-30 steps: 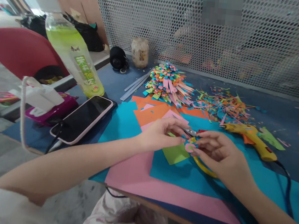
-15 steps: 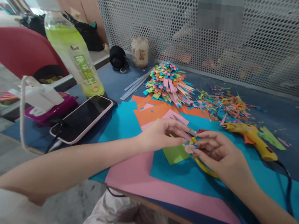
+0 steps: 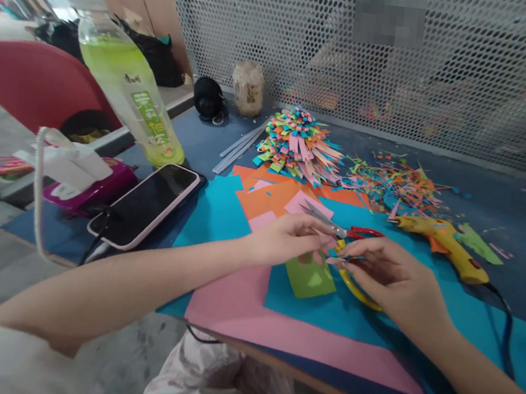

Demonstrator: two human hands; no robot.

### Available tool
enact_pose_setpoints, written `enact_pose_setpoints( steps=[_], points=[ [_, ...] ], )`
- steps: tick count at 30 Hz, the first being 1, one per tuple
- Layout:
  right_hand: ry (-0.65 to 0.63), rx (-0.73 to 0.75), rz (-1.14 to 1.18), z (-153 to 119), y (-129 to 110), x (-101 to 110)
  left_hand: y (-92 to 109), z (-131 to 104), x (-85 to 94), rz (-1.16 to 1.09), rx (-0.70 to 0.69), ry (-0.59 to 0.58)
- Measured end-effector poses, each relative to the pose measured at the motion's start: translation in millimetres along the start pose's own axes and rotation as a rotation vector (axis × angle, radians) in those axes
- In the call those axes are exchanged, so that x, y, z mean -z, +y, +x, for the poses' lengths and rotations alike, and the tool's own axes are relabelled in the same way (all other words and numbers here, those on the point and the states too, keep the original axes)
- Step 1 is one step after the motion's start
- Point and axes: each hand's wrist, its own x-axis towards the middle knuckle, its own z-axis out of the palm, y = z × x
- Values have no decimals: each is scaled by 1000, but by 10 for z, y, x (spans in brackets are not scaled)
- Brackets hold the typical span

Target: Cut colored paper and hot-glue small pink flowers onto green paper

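Note:
My right hand (image 3: 384, 269) pinches a small pink paper piece (image 3: 335, 261), now turned nearly edge-on. Close beside it on the left, my left hand (image 3: 286, 240) has its thumb and fingers drawn together; what lies between them is too small to make out. Under and behind both hands are scissors (image 3: 321, 217) with one red and one yellow handle, their blades pointing up and left. A lime green paper piece (image 3: 313, 282) rests below the fingertips on a large blue sheet (image 3: 315, 321), which overlaps a pink sheet (image 3: 228, 303).
Behind the hands stands a cone of colourful paper strips (image 3: 299, 144), beside a heap of paper shreds (image 3: 400, 183). A yellow glue gun (image 3: 450, 245) with a black cord lies right. On the left are a phone (image 3: 146, 207), a drink bottle (image 3: 133, 89) and a purple box (image 3: 99, 186).
The pink paper piece has turned from showing its round face to nearly edge-on. My left fingers have shifted slightly, and the scissors' red handle shows more. The green paper has moved slightly.

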Motion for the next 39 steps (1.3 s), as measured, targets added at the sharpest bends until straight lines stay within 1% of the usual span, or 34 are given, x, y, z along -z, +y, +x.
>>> enact_pose_setpoints(
  steps=[3,8,12,17,21,24,27,28,29,30,31,32,33,36,38,39],
  points=[
    [-6,65,-97,-21,20,6,-20,-13,-1,39,-25,-70],
    [-43,197,-319,-38,27,40,-37,-6,26,55,-18,-103],
    [-46,273,-365,-26,4,67,-49,6,28,29,-31,-108],
    [-61,415,-430,-13,-51,78,-28,-13,28,27,-29,-169],
    [-93,440,-538,-21,-54,86,-6,-17,51,44,-32,-162],
    [-32,460,-674,1,-26,140,-9,5,75,52,-45,-156],
    [73,534,-937,65,-3,274,-28,42,99,45,-64,-90],
    [122,535,-1038,91,1,338,-35,54,105,33,-62,-60],
    [171,493,-1127,116,5,411,-41,65,109,17,-57,-35],
    [208,389,-1210,138,11,493,-46,73,111,4,-46,-19],
    [273,267,-1296,156,26,582,-49,78,111,-6,-35,-10],
    [338,112,-1387,171,52,678,-51,80,109,-11,-24,-6],
    [377,-47,-1472,182,96,780,-52,78,106,-14,-17,-4],
    [404,-375,-1652,214,342,1098,-53,65,97,-14,-19,2],
    [350,-579,-1616,245,569,1293,-57,59,96,-14,-22,6],
    [283,-599,-1560,263,680,1374,-60,58,96,-20,-24,10]
  ],
)
